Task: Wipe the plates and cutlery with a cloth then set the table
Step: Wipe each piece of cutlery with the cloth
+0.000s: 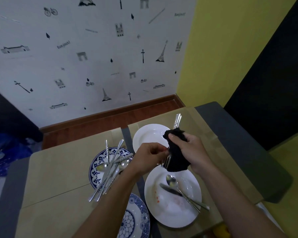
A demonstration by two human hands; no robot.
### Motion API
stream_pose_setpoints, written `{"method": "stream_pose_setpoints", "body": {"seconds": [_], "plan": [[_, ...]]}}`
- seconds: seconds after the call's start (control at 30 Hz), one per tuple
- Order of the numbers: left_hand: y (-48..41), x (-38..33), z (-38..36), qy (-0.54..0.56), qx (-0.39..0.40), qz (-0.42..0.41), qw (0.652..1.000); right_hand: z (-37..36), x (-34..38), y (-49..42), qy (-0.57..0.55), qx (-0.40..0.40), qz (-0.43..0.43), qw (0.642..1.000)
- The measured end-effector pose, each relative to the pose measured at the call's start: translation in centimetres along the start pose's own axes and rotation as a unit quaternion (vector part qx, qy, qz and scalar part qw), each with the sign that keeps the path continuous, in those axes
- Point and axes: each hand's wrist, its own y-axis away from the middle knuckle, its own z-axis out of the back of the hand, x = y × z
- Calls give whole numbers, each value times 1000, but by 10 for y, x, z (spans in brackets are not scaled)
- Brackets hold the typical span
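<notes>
While the black cloth (pixel 176 158) is wrapped round its shaft, the silver metal fork (pixel 177 120) is held in the air above the paper-covered table (pixel 58 177). Its handle projects toward twelve o'clock and its tines point toward six.

The right hand (pixel 193 150) grips cloth and fork together, fingers curled round both. The left hand (pixel 149 156) pinches the fork near the tines.

At twelve o'clock of the hands lies a plain white round plate (pixel 144 136). At six lies a stained white round plate (pixel 162 212) bearing a metal spoon (pixel 170 180) and a table knife (pixel 170 189). At nine, a blue-and-white patterned plate (pixel 96 169) carries a heap of mixed cutlery (pixel 110 174).

Assessment: the fork is being wiped, and most items appear not yet cleaned.

Recommendation: hold the left pinch firm and draw the cloth along the full shaft. Turn the fork so both faces are covered, and press fabric between the tines. Lay the finished fork away from the stained plate directly beneath it.
</notes>
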Motion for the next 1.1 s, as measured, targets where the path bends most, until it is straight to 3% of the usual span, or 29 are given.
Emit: {"method": "stream_pose_setpoints", "body": {"seconds": [0.2,0.33,0.6,0.7,0.9,1.1], "plan": [[-1,17,18,-33,-6,0,999,3,-3,-4,-5,-67,26,997],[1,38,40,-126,-5,10,992,9,-3,-7,-30,-112,25,993],[-9,102,84,-213,-192,94,953,12,-17,-13,-24,-94,6,995],[-16,119,95,-247,-229,115,934,12,-25,-16,-18,-87,-15,996],[-31,145,110,-258,-250,143,922,13,-37,-26,-5,-87,-35,996],[-36,158,116,-296,-222,172,913,12,-38,-33,0,-93,-45,995]]}}
